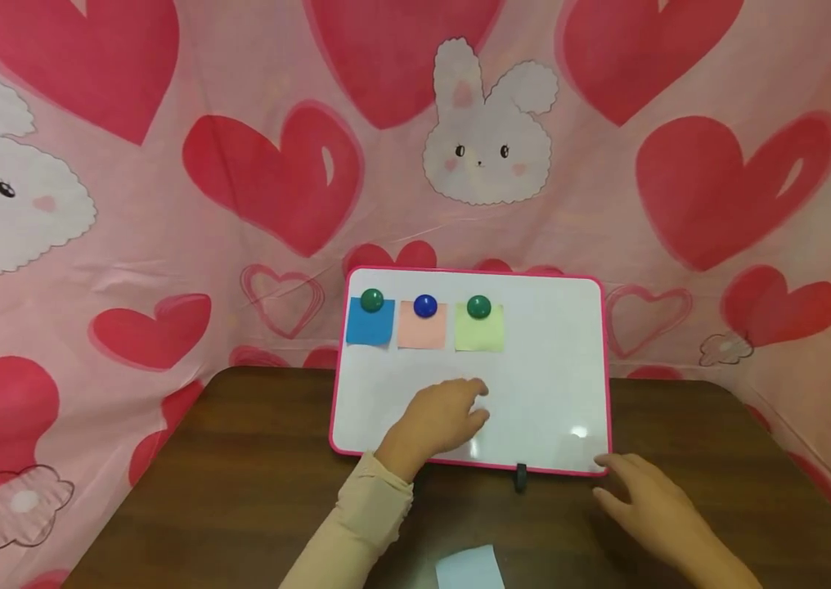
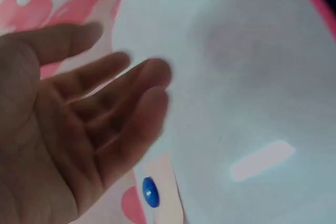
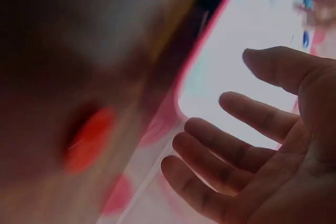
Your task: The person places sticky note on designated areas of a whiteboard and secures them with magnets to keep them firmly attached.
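Observation:
A small whiteboard (image 1: pixel 544 368) with a pink frame leans upright on the table. Along its top left, a blue note (image 1: pixel 370 328), a peach note (image 1: pixel 422 331) and a yellow-green note (image 1: pixel 479 334) hang under round magnets: a green magnet (image 1: pixel 372 300), a blue magnet (image 1: pixel 425 306) and another green magnet (image 1: pixel 478 307). My left hand (image 1: pixel 439 417) is in front of the board below the notes, fingers loosely bent and holding nothing. By the lower right corner, my right hand (image 1: pixel 647 503) has its fingers spread, with nothing in them. In the right wrist view, a red magnet (image 3: pixel 89 141) lies on the table.
A pale blue note (image 1: pixel 470 568) lies at the near edge of the head view. A black stand foot (image 1: pixel 521 477) juts out under the board onto the dark wooden table (image 1: pixel 239 491). Behind hangs a pink cloth (image 1: pixel 386 180) printed with hearts and rabbits.

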Available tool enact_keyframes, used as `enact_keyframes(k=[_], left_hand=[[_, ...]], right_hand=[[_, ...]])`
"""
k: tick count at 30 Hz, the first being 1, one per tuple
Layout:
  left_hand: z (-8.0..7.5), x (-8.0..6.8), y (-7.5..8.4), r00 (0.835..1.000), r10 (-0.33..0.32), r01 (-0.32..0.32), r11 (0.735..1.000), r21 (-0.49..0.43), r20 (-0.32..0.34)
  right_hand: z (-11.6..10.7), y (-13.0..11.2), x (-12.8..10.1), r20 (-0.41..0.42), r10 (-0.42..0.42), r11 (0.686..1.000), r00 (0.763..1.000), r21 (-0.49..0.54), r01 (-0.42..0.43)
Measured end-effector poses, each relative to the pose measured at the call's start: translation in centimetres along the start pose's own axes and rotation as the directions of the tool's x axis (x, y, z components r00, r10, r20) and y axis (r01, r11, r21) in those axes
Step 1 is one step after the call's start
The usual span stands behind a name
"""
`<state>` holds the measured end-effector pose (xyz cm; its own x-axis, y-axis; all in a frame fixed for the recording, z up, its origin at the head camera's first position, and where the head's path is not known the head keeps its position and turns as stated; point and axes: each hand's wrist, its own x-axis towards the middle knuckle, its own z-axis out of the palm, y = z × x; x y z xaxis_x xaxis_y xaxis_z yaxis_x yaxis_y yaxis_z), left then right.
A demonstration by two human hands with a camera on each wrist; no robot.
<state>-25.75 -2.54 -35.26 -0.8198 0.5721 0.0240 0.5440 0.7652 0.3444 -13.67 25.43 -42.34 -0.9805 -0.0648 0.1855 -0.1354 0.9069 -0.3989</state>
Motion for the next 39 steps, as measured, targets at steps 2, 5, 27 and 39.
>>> enact_keyframes(k=[2, 5, 27, 39], left_hand=[[0.3, -1.1, -0.1, 0.998, 0.008, -0.01, 0.999, 0.031, 0.07], [1.0, -2.6, -0.5, 0.987, 0.014, -0.025, 0.998, 0.063, 0.158], [8.2, -10.4, 0.1, 0.989, 0.014, -0.059, 0.95, 0.306, 0.148], [8.4, -10.7, 0.1, 0.985, 0.084, -0.123, 0.954, 0.274, 0.149]], right_hand=[[-0.2, 1.7, -1.5, 0.012, 0.043, 0.999, 0.999, -0.015, -0.043], [-0.7, 4.3, -3.0, 0.061, 0.137, 0.99, 0.989, 0.011, -0.138], [1.1, 8.7, -6.0, 0.265, 0.437, 0.892, 0.859, -0.007, -0.452], [1.3, 7.7, -5.6, 0.26, 0.393, 0.912, 0.882, 0.012, -0.41]])
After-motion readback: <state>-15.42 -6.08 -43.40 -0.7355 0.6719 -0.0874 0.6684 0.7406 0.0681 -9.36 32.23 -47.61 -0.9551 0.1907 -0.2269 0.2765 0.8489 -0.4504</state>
